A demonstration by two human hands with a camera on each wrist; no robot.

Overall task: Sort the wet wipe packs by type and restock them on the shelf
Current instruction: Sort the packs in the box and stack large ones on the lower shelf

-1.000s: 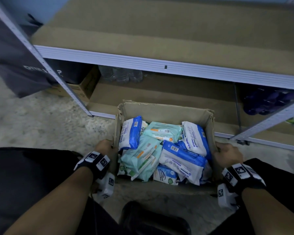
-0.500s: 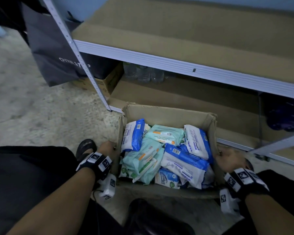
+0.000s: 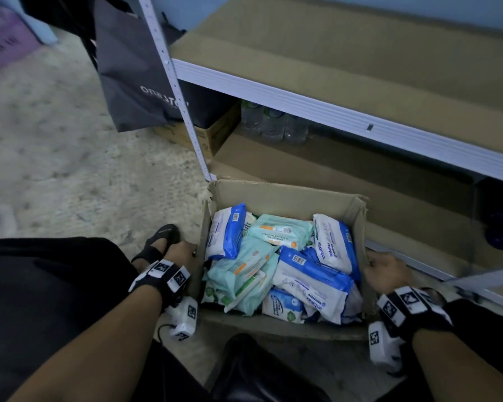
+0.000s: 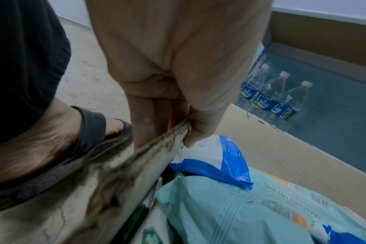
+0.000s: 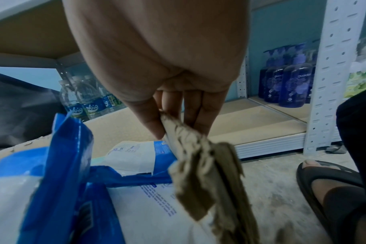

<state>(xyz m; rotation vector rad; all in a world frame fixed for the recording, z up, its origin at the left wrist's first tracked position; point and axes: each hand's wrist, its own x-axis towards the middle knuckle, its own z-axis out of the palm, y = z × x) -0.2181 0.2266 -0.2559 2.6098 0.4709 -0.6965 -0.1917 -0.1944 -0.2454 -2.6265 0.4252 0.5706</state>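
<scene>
1. Left hand (image 3: pixel 177 252) pinches the cardboard box (image 3: pixel 285 195) by its left wall, fingers (image 4: pixel 144 122) outside.
2. Blue-white and mint wet wipe packs (image 3: pixel 276 265) fill the box, near the shelf (image 3: pixel 360 117).
3. Right hand (image 3: pixel 386 274) pinches the right wall.

I see a speckled concrete floor (image 3: pixel 55 169) under dim, bluish light. A white metal rack (image 3: pixel 317 104) stands against a pale blue wall (image 3: pixel 169 8), its boards (image 3: pixel 346 53) brown. A dark bag (image 3: pixel 134 76) hangs at the perforated upright (image 3: pixel 172 82). On the bottom board sit water bottles (image 3: pixel 273 124) beside a small carton (image 3: pixel 204 134). Further right, past another upright (image 5: pixel 324 74), stand dark blue pump bottles (image 5: pixel 286 82).
</scene>
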